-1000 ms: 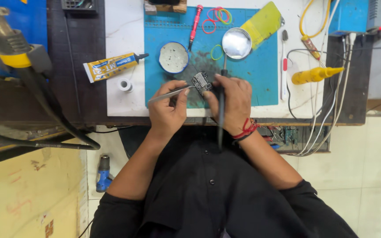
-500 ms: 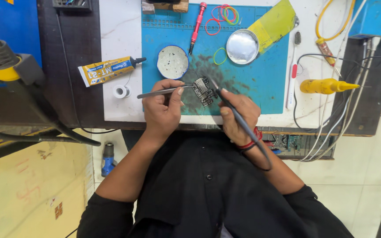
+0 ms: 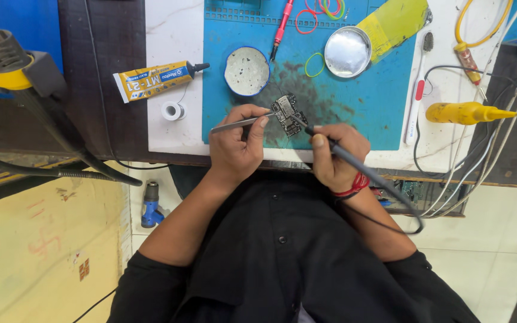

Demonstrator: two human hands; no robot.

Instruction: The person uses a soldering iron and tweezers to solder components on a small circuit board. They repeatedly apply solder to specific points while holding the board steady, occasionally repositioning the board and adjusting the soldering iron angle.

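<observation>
Your left hand (image 3: 234, 146) is pinched on metal tweezers (image 3: 240, 122), tips at the small circuit board (image 3: 286, 112), which sits on the blue work mat (image 3: 378, 101) near the front edge. Your right hand (image 3: 333, 155) grips a soldering iron (image 3: 354, 164), tip touching the board. Round tin (image 3: 246, 70) just behind, yellow glue tube (image 3: 154, 79) & solder spool (image 3: 172, 110) off to the left.

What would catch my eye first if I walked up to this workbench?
Probably the two hands at the near edge of the blue mat: the left hand holds metal tweezers and the right hand a dark soldering iron, both tips meeting on a small circuit board. Next, the bright colours: a yellow glue tube lying to the left and a yellow-handled tool to the right.
</observation>
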